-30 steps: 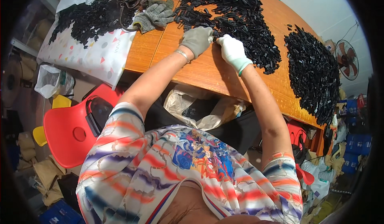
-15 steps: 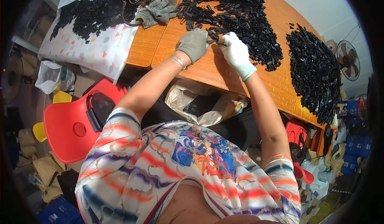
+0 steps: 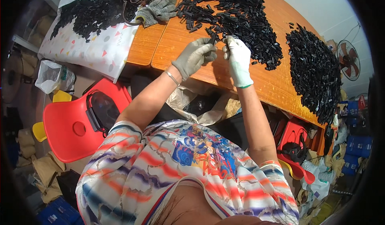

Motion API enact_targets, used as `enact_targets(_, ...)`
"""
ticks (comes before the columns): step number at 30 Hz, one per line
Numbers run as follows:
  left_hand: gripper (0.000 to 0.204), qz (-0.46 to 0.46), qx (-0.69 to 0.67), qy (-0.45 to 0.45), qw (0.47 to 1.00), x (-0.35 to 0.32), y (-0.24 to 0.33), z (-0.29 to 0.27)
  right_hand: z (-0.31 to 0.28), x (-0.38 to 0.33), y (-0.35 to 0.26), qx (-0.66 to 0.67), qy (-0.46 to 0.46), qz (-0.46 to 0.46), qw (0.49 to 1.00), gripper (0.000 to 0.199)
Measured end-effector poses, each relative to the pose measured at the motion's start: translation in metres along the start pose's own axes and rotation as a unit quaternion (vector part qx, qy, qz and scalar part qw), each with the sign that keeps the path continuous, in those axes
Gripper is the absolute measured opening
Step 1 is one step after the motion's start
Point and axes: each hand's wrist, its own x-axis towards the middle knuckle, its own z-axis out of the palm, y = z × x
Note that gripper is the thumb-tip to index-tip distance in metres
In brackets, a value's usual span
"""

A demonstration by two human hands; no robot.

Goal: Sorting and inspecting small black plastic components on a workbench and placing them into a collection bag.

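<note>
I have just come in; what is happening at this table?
A gloved person is at a wooden table. The grey-gloved left hand holds a small black piece. The white-gloved right hand is close beside it, curled; whether it holds anything is unclear. One heap of black pieces lies beyond the hands, another heap to the right, and a third heap on a patterned cover to the left.

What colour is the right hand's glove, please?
The glove on the right hand is white, edged green, best seen in the head view.

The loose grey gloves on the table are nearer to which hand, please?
Left: the left hand is below-right of the gloves; the right hand is farther right.
</note>
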Motion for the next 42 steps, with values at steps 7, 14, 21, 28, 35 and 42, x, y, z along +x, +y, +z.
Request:
enact_targets(7,0.026,0.038,0.0,0.031,0.999,-0.003,-0.009,0.02,0.014,-0.006,0.013,-0.126,0.034,-0.019,0.991,0.031)
enact_targets(14,0.03,0.078,0.102,0.085,0.988,-0.01,-0.011,0.026,0.018,-0.017,0.024,-0.172,0.008,-0.065,0.983,0.033)
enact_targets(21,0.028,0.08,0.103,0.102,0.986,-0.008,-0.014,0.021,0.012,-0.034,0.002,-0.079,-0.023,0.023,0.996,0.025)
enact_targets(28,0.023,0.022,0.03,0.039,0.999,-0.01,-0.016,0.012,-0.008,-0.031,-0.016,-0.025,-0.071,0.047,0.996,0.021)
enact_targets(35,0.019,0.001,-0.004,0.003,1.0,-0.01,-0.024,0.014,0.008,-0.024,-0.022,0.004,-0.02,0.013,1.0,0.024)
enact_targets(42,0.022,0.053,0.049,-0.017,0.997,-0.019,-0.014,0.018,0.008,-0.027,-0.026,-0.012,-0.058,0.04,0.997,0.022)
